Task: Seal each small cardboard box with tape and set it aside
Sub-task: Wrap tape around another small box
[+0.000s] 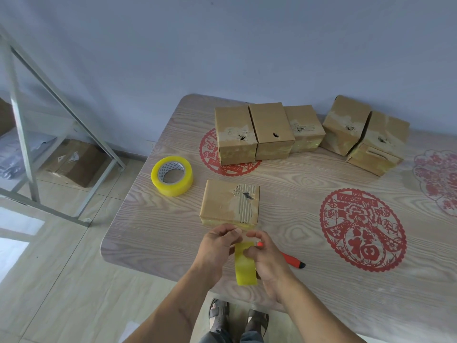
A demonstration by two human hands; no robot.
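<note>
A: Nearest?
B: 2 hands over the near edge of the wood-grain table (173, 243). Left hand (217, 246) and right hand (265, 256) both pinch 1 cut strip of yellow tape (244, 267), fingers curled on its top end; rest hangs down.
A: The box?
B: 1 small brown cardboard box w/ a torn top (230, 203), just beyond the hands, on the table.
A: Tools?
B: 1 orange utility knife (291, 259), right of the hands, partly hidden. 1 yellow tape roll (172, 175), left of & just beyond that box.
A: Farther?
B: 3 boxes in a row (268, 132) behind it, touching. Right of those, 3 more in a cluster (363, 132). 6 at the back, 7 total.
</note>
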